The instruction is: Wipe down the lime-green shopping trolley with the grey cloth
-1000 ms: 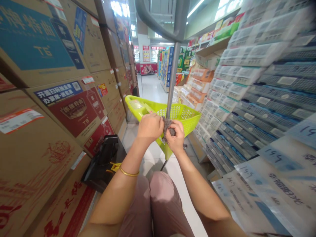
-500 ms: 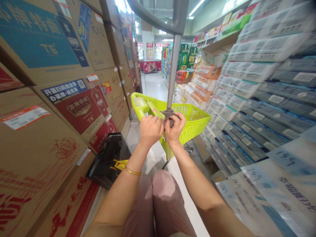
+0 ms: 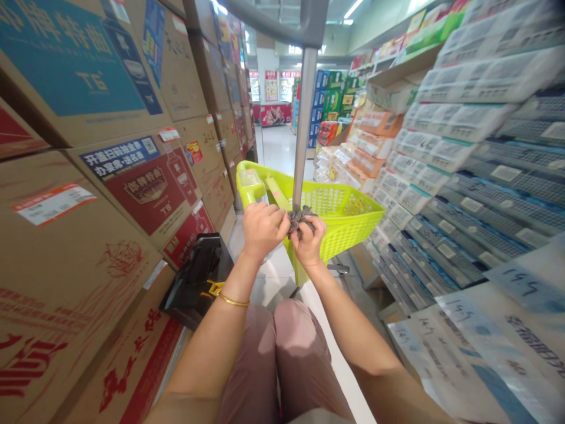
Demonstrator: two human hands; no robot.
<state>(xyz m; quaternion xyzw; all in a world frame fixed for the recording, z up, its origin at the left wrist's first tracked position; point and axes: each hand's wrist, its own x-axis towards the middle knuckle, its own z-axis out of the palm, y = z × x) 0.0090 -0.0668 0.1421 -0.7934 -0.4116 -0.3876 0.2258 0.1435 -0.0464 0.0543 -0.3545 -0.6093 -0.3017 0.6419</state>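
Observation:
A crumpled grey-brown cloth [image 3: 298, 219] is wrapped around a grey metal pole [image 3: 303, 129], just above the front corner of a lime-green plastic basket [image 3: 348, 235]. My left hand [image 3: 263, 228] is closed at the cloth's left side, its fingertips pinching that end. On the other side, my right hand [image 3: 309, 240] is closed with thumb and fingers gripping the cloth. The pole rises from the basket to a curved grey handle [image 3: 273, 23] at the top. Both hands stay close together, level with the basket's rim.
Cardboard cartons [image 3: 145, 188] are stacked along the left. A black bag [image 3: 198, 277] with yellow parts stands on the floor by them. To the right, wrapped packs [image 3: 459, 129] and grey-blue packages [image 3: 468, 206] form tall piles. A tiled aisle [image 3: 278, 147] runs ahead to a red display.
My hands shift slightly, and the cloth goes from bunched in my right hand to wrapped round the pole. The view has turned a little, so the basket appears further right.

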